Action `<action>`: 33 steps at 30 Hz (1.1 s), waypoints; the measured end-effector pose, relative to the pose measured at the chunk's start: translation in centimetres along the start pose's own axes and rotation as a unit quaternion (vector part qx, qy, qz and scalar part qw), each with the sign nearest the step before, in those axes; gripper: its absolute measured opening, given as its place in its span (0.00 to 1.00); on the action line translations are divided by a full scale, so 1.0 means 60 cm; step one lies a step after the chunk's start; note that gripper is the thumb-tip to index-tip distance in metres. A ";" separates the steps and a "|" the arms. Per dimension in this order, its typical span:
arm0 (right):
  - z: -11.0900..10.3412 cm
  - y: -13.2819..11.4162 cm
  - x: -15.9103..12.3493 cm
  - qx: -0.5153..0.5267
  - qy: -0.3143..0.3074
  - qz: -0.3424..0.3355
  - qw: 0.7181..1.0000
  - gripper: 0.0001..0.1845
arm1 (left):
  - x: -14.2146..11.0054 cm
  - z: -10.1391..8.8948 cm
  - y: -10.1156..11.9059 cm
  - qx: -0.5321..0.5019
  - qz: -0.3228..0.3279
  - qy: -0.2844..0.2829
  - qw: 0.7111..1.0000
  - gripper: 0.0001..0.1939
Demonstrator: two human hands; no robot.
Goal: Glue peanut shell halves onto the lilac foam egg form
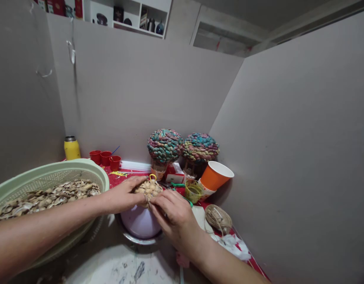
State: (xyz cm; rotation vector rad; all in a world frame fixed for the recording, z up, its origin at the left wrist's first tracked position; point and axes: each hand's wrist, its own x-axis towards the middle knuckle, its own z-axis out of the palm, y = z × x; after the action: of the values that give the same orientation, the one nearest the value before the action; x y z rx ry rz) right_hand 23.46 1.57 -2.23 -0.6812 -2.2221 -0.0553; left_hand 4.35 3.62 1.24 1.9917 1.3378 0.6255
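Observation:
In front of me a smooth lilac dome (140,223) sits in a metal bowl (137,240). Its top is covered with rows of pale tan shells (149,188), and a yellow loop (153,176) stands up at the crown. My left hand (125,194) grips the shell-covered top from the left, fingers over the far side and thumb on the near side. At the lower right edge of the shells, the fingers of my right hand (171,207) are pinched together. Whatever lies between those fingertips is hidden.
A green basket (103,173) of loose shells (52,197) stands left. Behind are red cups (105,158), a yellow bottle (71,149) and two colourful domed pieces (165,146). An orange paper cup (214,177), a yellowish cup (193,192) and twine (219,218) lie right, beside a grey wall (303,157).

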 end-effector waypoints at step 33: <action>-0.012 0.012 -0.031 0.081 0.057 0.027 0.995 0.08 | -0.003 0.006 -0.003 0.011 0.022 0.013 1.000 0.38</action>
State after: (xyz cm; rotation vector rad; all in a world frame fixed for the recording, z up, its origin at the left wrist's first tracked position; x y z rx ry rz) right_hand 25.27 1.15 -3.18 -0.6313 -2.0727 0.1099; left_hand 4.44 3.43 0.86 2.0431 1.3244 0.6609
